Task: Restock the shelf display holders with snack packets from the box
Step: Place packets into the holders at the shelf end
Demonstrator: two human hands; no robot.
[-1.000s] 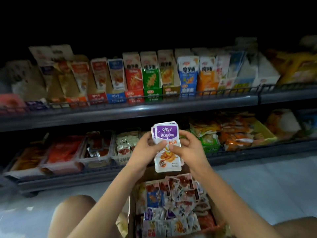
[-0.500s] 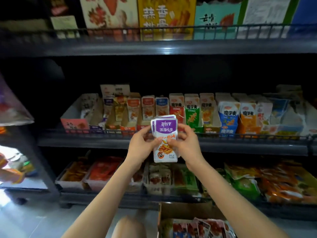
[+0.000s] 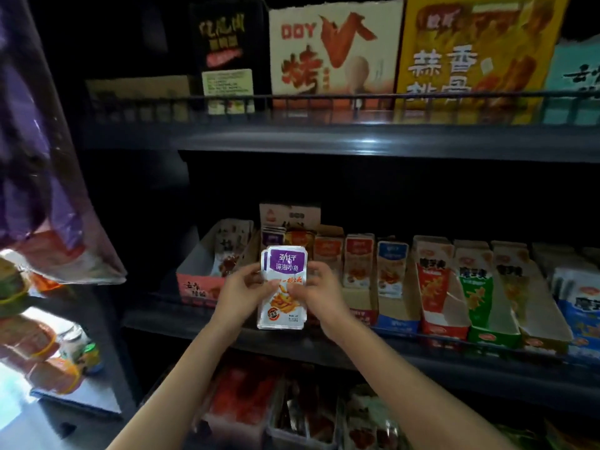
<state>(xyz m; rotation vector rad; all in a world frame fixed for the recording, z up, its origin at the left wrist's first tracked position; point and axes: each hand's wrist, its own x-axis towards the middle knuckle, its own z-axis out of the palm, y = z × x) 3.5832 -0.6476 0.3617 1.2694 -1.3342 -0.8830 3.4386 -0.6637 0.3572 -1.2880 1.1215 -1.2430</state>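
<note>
I'm looking at a shop aisle. Dark metal shelves [image 3: 357, 141] with wire front rails [image 3: 324, 99] carry rows of cardboard display holders [image 3: 436, 329] full of snack packets [image 3: 356, 261]. Big printed snack boxes [image 3: 331, 50] stand above.

Bare left hand [image 3: 242, 293], bare right hand [image 3: 321, 297], bare forearms [image 3: 181, 378].

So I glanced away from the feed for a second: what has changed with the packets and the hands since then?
The stack of purple-topped packets has been lifted from above the box up to the middle shelf, in front of the holder with matching purple packets; the box is no longer in view. Unchanged: the left hand and right hand still pinch the stack together, and nothing has been placed.
</note>
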